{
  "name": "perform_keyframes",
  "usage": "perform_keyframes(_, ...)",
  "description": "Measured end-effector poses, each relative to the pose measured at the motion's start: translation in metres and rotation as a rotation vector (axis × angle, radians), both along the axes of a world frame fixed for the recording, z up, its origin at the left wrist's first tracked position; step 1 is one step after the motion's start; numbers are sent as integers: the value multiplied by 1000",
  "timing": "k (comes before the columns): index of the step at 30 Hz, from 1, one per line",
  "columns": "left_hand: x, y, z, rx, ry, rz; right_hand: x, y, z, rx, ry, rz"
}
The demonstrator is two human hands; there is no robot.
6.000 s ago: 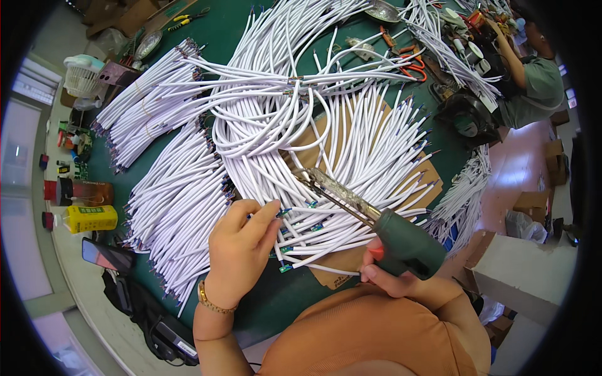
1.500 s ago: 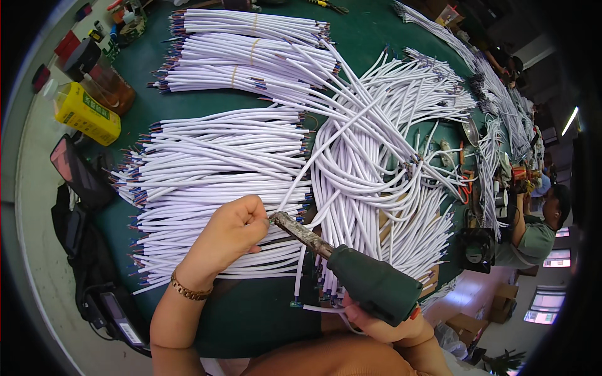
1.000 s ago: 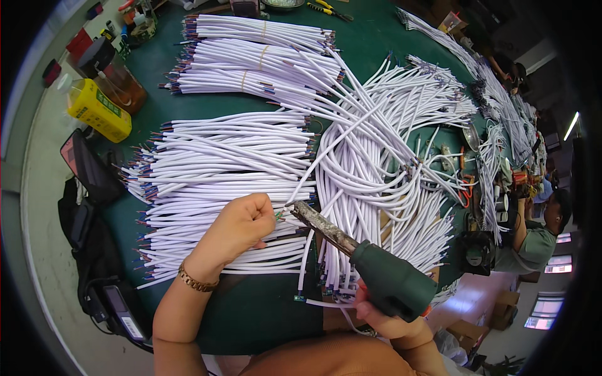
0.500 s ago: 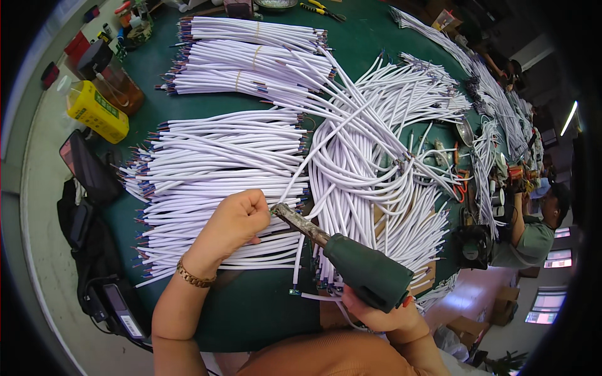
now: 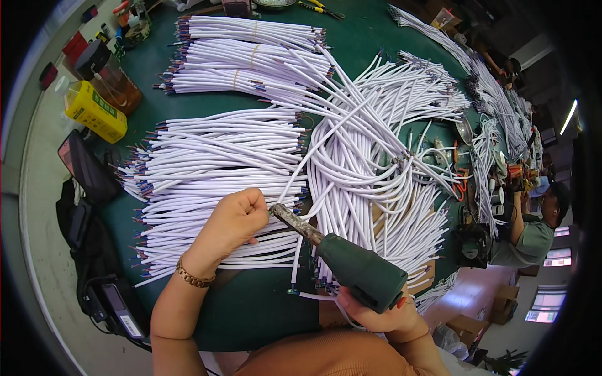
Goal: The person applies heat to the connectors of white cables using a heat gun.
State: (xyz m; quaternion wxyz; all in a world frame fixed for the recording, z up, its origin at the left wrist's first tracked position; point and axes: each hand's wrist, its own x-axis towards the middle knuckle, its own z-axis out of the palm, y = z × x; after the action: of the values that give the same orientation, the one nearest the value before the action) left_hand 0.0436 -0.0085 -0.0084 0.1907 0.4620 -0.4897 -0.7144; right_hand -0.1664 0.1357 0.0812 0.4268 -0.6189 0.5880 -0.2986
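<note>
My right hand (image 5: 379, 313) grips a dark green heat gun (image 5: 364, 269), its stained metal nozzle aimed up and to the left. The nozzle tip almost meets the curled fingers of my left hand (image 5: 235, 219), which wears a gold-coloured watch or bracelet. A white cable (image 5: 290, 185) slants down to those fingers; its end, beside the nozzle, is too small to make out. Under my left hand lies a broad layer of cut white cables (image 5: 219, 175) with bared coloured wire ends. Below the heat gun's nozzle, a small green piece (image 5: 293, 291) joins two white cable lengths.
Banded cable bundles (image 5: 251, 56) lie at the back, and a looped cable heap (image 5: 351, 150) is to the right. A yellow bottle (image 5: 94, 109), a jar (image 5: 113, 81) and a phone (image 5: 88, 166) line the green table's left edge. Another person (image 5: 530, 232) sits at far right.
The heat gun and my right hand have shifted slightly left. My left hand stays almost where it was, beside the nozzle tip.
</note>
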Motion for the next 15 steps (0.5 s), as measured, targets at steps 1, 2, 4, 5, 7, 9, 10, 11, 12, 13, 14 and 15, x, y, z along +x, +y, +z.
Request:
perform_keyframes(1,0,0,0,-11,-4,0,0,0,-1,-46,50,44)
perform_keyframes(2,1,0,0,-13,-6,0,0,-1,0,-48,48,44)
perform_keyframes(4,0,0,1,-7,-13,5,1,-1,3,-73,106,51)
perform_keyframes(5,-1,0,2,-10,-11,1,0,0,2,-76,108,47)
perform_keyframes(7,-1,0,3,-16,-11,4,-4,2,-4,-218,193,44)
perform_keyframes(9,3,1,0,-20,-21,1,-5,17,-12,-135,33,-53)
perform_keyframes(10,4,1,-1,-24,-25,-7,-7,28,-16,-49,-120,-154)
perform_keyframes(11,3,0,-1,-29,-24,-15,-14,37,-22,-64,-157,-139)
perform_keyframes(12,2,0,-1,-28,-18,-12,-15,42,-20,-70,-157,-145)
perform_keyframes(13,1,0,0,-29,-13,-8,-16,46,-17,38,-258,-262)
perform_keyframes(14,0,0,1,-35,-16,-12,-16,49,-14,147,-360,-376)
perform_keyframes(15,0,0,2,-32,-22,-8,-17,47,-10,143,-398,-404)
